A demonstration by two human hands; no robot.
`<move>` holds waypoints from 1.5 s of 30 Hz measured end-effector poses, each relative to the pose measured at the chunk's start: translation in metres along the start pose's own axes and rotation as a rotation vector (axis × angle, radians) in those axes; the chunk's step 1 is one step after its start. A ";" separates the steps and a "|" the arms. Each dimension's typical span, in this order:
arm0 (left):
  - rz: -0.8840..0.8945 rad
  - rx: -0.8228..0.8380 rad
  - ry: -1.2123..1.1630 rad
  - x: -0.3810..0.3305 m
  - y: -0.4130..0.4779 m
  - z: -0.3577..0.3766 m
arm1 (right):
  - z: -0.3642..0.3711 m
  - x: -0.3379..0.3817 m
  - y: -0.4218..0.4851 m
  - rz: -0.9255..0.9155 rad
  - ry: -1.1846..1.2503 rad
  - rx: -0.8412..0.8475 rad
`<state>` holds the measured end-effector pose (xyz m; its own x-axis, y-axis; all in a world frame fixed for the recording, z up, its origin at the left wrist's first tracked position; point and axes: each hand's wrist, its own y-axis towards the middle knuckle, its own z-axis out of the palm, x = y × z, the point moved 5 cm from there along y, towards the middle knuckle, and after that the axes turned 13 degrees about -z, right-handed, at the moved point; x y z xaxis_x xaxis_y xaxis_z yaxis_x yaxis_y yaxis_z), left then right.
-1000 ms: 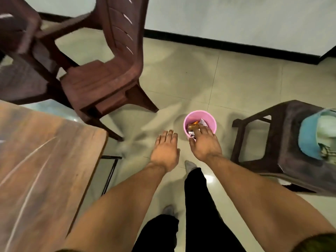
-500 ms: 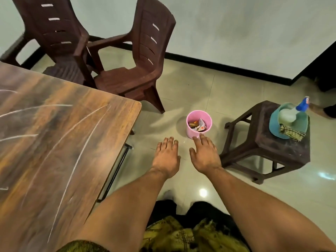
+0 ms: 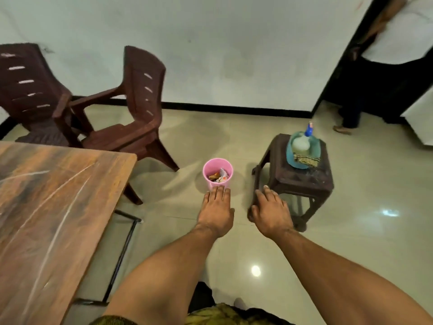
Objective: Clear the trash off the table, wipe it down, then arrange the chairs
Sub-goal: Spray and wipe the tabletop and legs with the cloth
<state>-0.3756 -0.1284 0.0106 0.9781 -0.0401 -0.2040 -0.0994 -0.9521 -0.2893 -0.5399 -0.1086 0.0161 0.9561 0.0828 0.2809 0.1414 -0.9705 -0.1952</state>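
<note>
The wooden table (image 3: 54, 207) fills the left side, its top bare with pale streaks. A small pink bin (image 3: 218, 170) stands on the floor with crumpled wrappers (image 3: 219, 177) inside. My left hand (image 3: 216, 211) hovers just in front of the bin, fingers straight, holding nothing. My right hand (image 3: 269, 212) is held out empty before the dark stool (image 3: 302, 181), fingers relaxed. On the stool sits a blue basin (image 3: 291, 158) with a spray bottle (image 3: 304, 141) and a folded cloth (image 3: 305, 159). Two brown plastic chairs (image 3: 138, 118) (image 3: 30, 95) stand behind the table.
Tiled floor spreads between the bin, the stool and the white wall. A dark doorway (image 3: 384, 85) opens at the right, with another person's foot (image 3: 342, 129) on the floor by it. The table's black metal leg frame (image 3: 124, 249) shows below its edge.
My right hand has come away from the bin and moved right, in front of the stool. The view has risen, so the bin and stool look farther off.
</note>
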 end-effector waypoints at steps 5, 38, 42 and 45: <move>0.106 0.001 -0.024 -0.082 0.007 0.006 | -0.022 -0.077 -0.030 0.132 0.021 -0.023; 0.072 0.328 -0.417 -0.371 0.506 0.113 | 0.023 -0.405 0.297 0.140 -0.009 0.235; 0.056 0.346 -0.427 -0.384 0.523 0.123 | 0.024 -0.413 0.305 0.085 0.019 0.247; 0.033 0.337 -0.457 -0.388 0.532 0.127 | 0.024 -0.418 0.306 0.022 0.038 0.237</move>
<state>-0.8313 -0.5812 -0.1826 0.8027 0.1387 -0.5800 -0.2543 -0.8001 -0.5433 -0.8903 -0.4348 -0.1834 0.9500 0.0490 0.3083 0.1808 -0.8915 -0.4154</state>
